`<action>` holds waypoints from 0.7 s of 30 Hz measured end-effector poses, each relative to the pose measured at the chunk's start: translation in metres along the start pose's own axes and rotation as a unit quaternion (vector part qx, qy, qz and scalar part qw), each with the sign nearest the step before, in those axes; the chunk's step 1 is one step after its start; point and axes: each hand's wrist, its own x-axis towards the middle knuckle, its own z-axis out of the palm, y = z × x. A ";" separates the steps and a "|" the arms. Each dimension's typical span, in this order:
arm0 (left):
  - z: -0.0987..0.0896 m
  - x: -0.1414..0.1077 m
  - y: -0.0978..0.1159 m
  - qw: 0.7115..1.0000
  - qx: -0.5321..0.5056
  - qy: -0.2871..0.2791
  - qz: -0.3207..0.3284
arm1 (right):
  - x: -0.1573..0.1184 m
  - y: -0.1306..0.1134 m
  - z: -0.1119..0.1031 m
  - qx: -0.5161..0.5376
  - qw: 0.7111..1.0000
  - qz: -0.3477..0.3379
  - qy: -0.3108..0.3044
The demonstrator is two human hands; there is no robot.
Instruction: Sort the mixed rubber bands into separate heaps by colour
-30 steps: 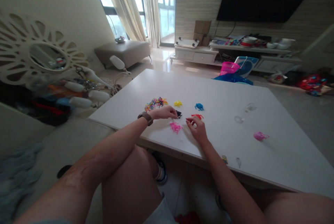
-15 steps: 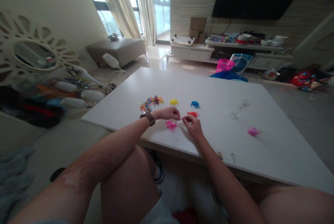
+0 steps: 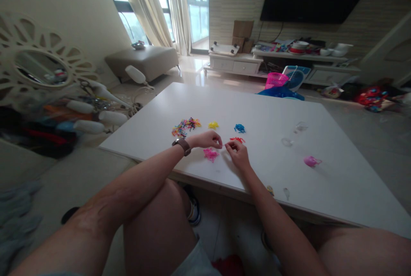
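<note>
Now that the left hand (image 3: 209, 139) and right hand (image 3: 238, 152) have drawn closer beside the pink bands (image 3: 210, 154), near the front edge of the counter (image 3: 266, 143), work seems centred between them, though whether either grip holds anything cannot be told.

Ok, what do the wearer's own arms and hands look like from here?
Both forearms and hands are ungloved. The left hand has a dark watch with a brownish strap at its wrist; the right hand has nothing visible at its wrist.
</note>
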 end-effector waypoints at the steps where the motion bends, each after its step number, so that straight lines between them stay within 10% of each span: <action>1: 0.001 0.000 -0.001 1.000 -0.001 0.000 0.004 | 0.000 0.000 0.000 0.000 1.000 -0.001 0.000; 16: -0.005 -0.002 0.006 0.999 -0.039 -0.003 -0.022 | 0.002 -0.001 -0.001 0.053 0.998 0.031 0.019; 21: -0.018 -0.005 -0.001 0.999 -0.030 -0.011 -0.037 | 0.003 -0.002 -0.004 0.067 0.991 0.044 0.110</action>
